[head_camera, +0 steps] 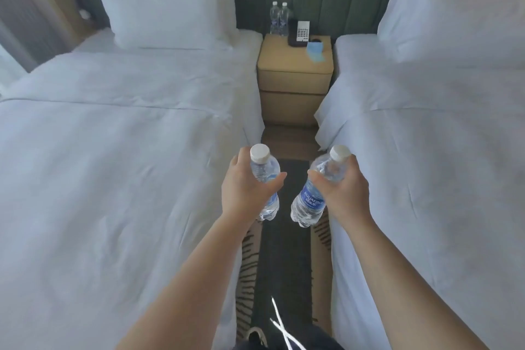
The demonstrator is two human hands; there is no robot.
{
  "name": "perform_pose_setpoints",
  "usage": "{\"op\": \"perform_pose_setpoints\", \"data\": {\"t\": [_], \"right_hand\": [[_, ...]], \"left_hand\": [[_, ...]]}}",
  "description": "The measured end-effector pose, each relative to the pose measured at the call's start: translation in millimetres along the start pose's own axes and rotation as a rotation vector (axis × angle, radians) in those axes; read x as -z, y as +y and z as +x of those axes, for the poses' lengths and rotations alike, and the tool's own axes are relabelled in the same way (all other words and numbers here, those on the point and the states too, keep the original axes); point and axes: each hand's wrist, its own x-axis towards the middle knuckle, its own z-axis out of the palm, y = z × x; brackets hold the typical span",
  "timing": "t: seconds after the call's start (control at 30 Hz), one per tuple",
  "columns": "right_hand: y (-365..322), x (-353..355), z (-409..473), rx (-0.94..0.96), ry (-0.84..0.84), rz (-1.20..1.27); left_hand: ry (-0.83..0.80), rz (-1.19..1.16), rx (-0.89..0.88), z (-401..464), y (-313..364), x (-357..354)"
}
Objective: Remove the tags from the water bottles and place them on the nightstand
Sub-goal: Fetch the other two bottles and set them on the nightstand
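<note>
Two bottles in hand, one per hand, head view only. Left hand (247,185) grips the left bottle (265,179) around its upper body, fingers and thumb curled round it; cap up, tilted slightly away from the person. Right hand (342,187) grips the right bottle (311,199) near the shoulder, fingers wrapped; this bottle leans, cap toward the upper right, base toward the lower left, blue label facing the camera. The bottles are near each other but not touching, held over the carpet strip between the beds.

Nightstand (294,65) lies straight ahead of both hands, well beyond them, at the far end of the aisle. It sits roughly on the midline between the hands, so neither hand is clearly nearer; the right hand may be slightly closer to its front right corner, not certain. Its long axis runs across the line of approach.

Already on it: two standing bottles (279,18) at the far left corner, touching or just beside each other; a phone (301,33) to their right; a blue mask (316,51) near the right edge. Front left of the top is bare.

Tags: none visible on either held bottle neck. Cannot tell whether they are off or hidden by the fingers.

Judgement: carry phase. Next move calls for walking forward and setting both bottles upright; the right bottle needs righting first.
</note>
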Motion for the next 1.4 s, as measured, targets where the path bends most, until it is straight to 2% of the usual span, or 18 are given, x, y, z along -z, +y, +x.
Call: {"op": "perform_pose_setpoints", "data": {"t": [0.4,0.63,0.83,1.13,1.4], "right_hand": [[35,-53,220,-0.057,0.034,-0.014],[48,-61,401,-0.037,0.016,-0.020],[47,-66,518,-0.022,0.033,0.015],[67,-110,671,-0.040,0.011,0.039],[64,-170,840,-0.099,0.017,0.036]], "left_hand": [[-0.055,-0.034,-0.012,214,5,-107],[-0.056,-0.060,-0.012,368,55,-185],[-0.028,-0.059,-0.020,471,82,-230],[-0.072,-0.082,0.007,613,77,-304],[-0.153,-0.058,-0.022,786,70,-358]]}}
